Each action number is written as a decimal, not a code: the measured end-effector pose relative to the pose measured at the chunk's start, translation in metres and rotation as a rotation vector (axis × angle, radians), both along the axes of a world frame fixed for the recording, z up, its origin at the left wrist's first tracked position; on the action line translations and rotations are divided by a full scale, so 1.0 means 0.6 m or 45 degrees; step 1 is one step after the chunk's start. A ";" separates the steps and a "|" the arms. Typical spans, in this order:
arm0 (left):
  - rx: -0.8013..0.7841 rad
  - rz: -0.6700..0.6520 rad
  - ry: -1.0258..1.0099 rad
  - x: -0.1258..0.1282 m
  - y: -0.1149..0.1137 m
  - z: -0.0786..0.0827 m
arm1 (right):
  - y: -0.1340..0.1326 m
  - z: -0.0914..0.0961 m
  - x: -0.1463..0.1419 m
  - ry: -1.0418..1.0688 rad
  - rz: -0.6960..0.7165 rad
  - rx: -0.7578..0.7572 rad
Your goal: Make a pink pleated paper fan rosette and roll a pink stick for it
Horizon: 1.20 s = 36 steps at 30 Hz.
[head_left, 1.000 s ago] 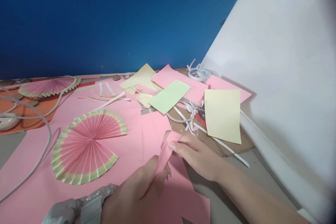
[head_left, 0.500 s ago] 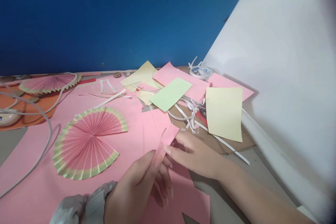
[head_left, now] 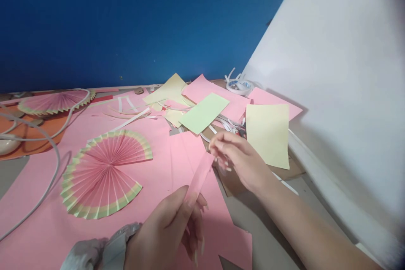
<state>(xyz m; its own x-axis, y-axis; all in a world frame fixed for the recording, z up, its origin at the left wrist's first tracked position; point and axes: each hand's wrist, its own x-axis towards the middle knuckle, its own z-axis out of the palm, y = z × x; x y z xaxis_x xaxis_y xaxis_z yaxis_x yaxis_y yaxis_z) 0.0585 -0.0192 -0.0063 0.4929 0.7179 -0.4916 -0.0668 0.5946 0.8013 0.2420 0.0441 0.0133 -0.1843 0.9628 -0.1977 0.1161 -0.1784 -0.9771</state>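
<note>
My left hand (head_left: 172, 223) is closed at the bottom centre, pinching a narrow pink paper strip (head_left: 201, 176) between thumb and fingers. The strip slants up and to the right. Just beyond its upper end is my right hand (head_left: 237, 156), its fingers loosely bent and apart, with nothing visible in them. Beneath the hands lies a large pink paper sheet (head_left: 158, 177). On that sheet, left of my hands, rests a pleated paper fan (head_left: 104, 173), pink with a yellow and green rim, spread most of the way round.
Green (head_left: 205, 113) and yellow (head_left: 268, 135) paper pieces lie behind and right of my hands. White strips and a tape roll (head_left: 239, 86) sit farther back. A second fan (head_left: 57, 102) and a white cable (head_left: 55, 168) are at left. A blue wall (head_left: 142, 25) rises behind.
My right hand has let go of the pink strip and moved up and to the right. The left hand keeps its hold, and the strip now shows more of its length.
</note>
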 end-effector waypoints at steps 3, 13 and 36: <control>-0.002 0.057 -0.041 0.001 0.003 0.005 | -0.003 0.010 -0.005 0.039 0.101 -0.064; -0.179 0.018 -0.295 -0.014 0.014 0.018 | -0.023 0.025 -0.025 -0.304 0.604 -0.058; 0.002 -0.074 0.154 -0.007 0.018 0.015 | -0.024 0.014 -0.034 0.028 0.426 -0.173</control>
<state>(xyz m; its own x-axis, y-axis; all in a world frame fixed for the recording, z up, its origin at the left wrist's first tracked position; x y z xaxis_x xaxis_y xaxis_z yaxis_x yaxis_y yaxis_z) 0.0541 -0.0084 0.0028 0.4710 0.6903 -0.5493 0.0653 0.5937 0.8021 0.2213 0.0298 0.0218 -0.4908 0.8135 -0.3121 0.1693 -0.2623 -0.9500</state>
